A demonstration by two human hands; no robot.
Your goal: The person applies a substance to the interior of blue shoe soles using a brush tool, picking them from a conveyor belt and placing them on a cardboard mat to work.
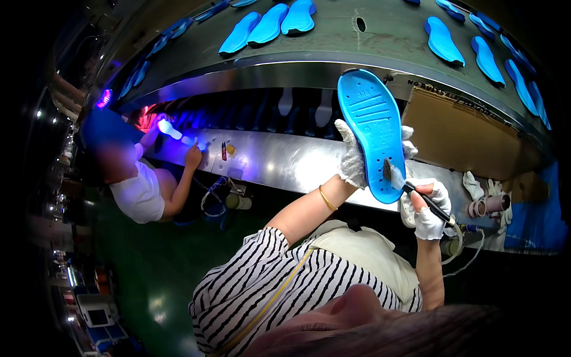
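Observation:
A bright blue shoe sole (375, 128) is held up in front of me, tilted, its broad end away from me. Ridges and small holes show on its face. My gloved left hand (351, 157) grips it from behind, with fingers wrapped round both edges. In my right hand (434, 211), which wears a white fingerless glove, is a black-handled brush (429, 201). Pale bristles touch the sole near its closer end, beside a dark patch of holes. A pale hose (457, 238) runs by the brush's rear end.
Beyond a metal worktable (267, 157), several blue soles (267, 25) lie on a green conveyor (380, 44). A cardboard box (452, 128) stands at right, near loose gloves (473, 185) and a roll (492, 204). At left a co-worker (143, 190) handles a sole under violet light.

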